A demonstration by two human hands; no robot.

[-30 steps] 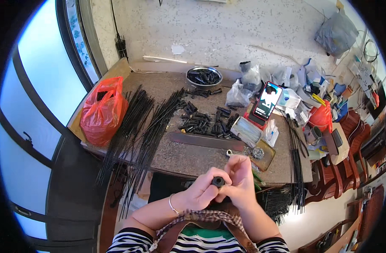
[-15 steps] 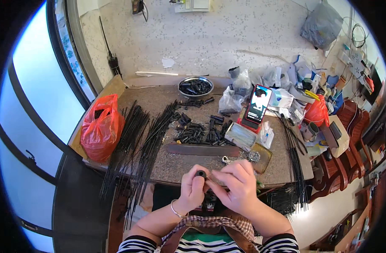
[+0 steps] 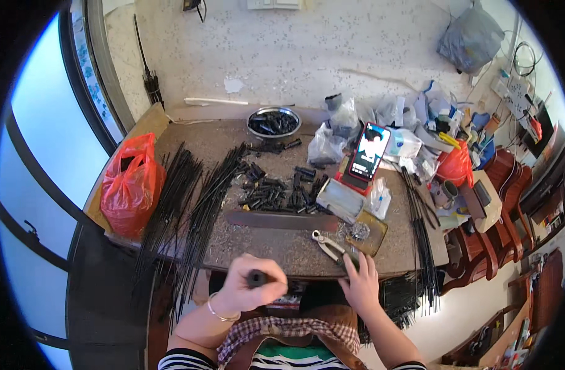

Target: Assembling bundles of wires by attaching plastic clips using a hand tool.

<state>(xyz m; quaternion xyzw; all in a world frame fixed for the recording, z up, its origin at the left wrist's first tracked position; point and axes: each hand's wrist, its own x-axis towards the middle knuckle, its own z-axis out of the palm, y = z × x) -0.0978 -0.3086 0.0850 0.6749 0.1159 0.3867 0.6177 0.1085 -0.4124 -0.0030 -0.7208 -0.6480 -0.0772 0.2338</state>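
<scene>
My left hand (image 3: 240, 291) is closed around a short black cylindrical piece (image 3: 256, 279) with a round hole in its end, held in front of the table edge. Stretched out at the front edge is my right hand (image 3: 362, 285), its fingers apart over the handle ends of a pair of pincers (image 3: 327, 245). The pincers lie on the table with their metal head toward the far left. Whether the fingertips touch the handles, I cannot tell. Behind the pincers lies a long dark flat bar (image 3: 282, 221), with a pile of black cylindrical pieces (image 3: 267, 194) beyond it.
Bundles of thin black rods (image 3: 199, 209) overhang the front edge at left, near a red plastic bag (image 3: 132, 191). A metal bowl (image 3: 251, 128) holds black pieces. A phone (image 3: 370, 151) stands by a clear-sided box (image 3: 341, 200). More rods (image 3: 421, 228) lie at right.
My right hand has left the black piece and moved right and down to the pincers' handles. My left hand has shifted left and lower, still holding the piece. The view has shifted slightly.
</scene>
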